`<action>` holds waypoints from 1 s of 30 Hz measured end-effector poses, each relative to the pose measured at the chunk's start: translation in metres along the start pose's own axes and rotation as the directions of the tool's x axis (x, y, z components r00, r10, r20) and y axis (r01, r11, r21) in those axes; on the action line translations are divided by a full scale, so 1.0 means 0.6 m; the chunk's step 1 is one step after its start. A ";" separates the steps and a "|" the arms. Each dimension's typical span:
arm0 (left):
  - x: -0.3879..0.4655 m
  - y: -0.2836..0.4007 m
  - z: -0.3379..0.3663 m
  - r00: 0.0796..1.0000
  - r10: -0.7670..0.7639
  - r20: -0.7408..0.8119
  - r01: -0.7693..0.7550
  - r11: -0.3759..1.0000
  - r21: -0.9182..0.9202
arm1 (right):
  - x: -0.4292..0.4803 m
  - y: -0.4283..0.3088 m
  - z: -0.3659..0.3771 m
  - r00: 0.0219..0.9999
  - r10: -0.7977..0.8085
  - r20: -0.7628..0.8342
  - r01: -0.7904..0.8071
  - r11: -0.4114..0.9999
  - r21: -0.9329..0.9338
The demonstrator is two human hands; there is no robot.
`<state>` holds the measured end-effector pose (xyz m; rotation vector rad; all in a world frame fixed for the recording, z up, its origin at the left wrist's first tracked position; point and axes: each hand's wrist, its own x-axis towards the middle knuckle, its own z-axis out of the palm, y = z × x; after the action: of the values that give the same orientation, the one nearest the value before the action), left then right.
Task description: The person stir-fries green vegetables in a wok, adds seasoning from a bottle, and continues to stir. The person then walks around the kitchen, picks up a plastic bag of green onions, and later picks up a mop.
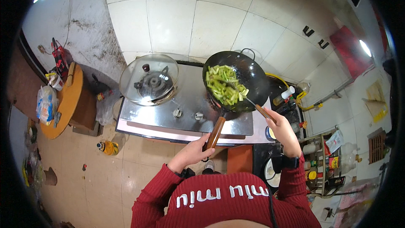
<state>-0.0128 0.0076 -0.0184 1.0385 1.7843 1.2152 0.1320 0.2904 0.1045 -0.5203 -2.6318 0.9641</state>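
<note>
My left hand (192, 152) grips the brown wooden handle (216, 134) of a dark wok (253, 79), which rests over the right burner. In my right hand (283, 129) is the wooden grip of a metal spatula (261, 111). Its shaft crosses the wok's near right rim, and the blade is partly covered by food. Chopped green stalk vegetables (226, 84) are heaped on the left side of the wok. Bare dark metal shows on the wok's right side.
A glass lid (133, 84) covers the left burner of the steel gas stove (190, 101). Bottles (284, 96) and a yellow gas hose (278, 77) are to the right. A condiment rack (322, 164) stands nearer me. Left are a wooden table (77, 85) and, on the floor, an oil bottle (109, 148).
</note>
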 end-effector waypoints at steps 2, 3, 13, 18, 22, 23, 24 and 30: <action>0.001 -0.002 0.000 0.998 0.062 -0.026 -0.061 0.997 0.054 | -0.032 -0.040 -0.046 0.980 0.189 0.061 -0.187 0.982 -0.037; 0.003 -0.003 0.001 0.993 0.110 -0.048 -0.105 0.989 0.102 | -0.047 -0.059 -0.063 0.981 0.182 0.058 -0.178 0.982 -0.067; 0.000 0.013 -0.009 1.000 0.007 0.028 -0.008 1.000 0.028 | 0.001 -0.004 0.007 0.985 0.156 -0.075 -0.173 0.877 -0.448; -0.003 0.032 -0.015 0.994 -0.085 0.069 0.087 0.996 -0.023 | 0.012 0.026 0.006 0.961 0.120 -0.251 -0.174 0.963 -0.206; -0.001 0.029 -0.017 0.994 -0.082 0.075 0.084 0.996 -0.024 | 0.026 0.043 -0.022 0.937 0.151 -0.316 -0.180 0.982 -0.063; -0.001 0.026 -0.016 0.996 -0.053 0.067 0.053 0.999 0.002 | 0.043 0.050 -0.016 0.929 0.102 -0.355 -0.134 0.989 -0.066; 0.002 0.022 -0.016 0.998 -0.027 0.060 0.026 1.000 0.017 | 0.066 0.059 -0.009 0.924 0.166 -0.346 -0.211 0.973 -0.095; 0.002 0.007 -0.011 0.999 0.022 0.045 -0.023 1.000 0.004 | 0.129 0.059 0.076 0.978 0.048 -0.204 -0.103 0.959 -0.265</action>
<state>-0.0184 0.0074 -0.0125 1.0831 1.7466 1.1928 0.0535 0.3230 0.0587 -0.7448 -2.5930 0.5350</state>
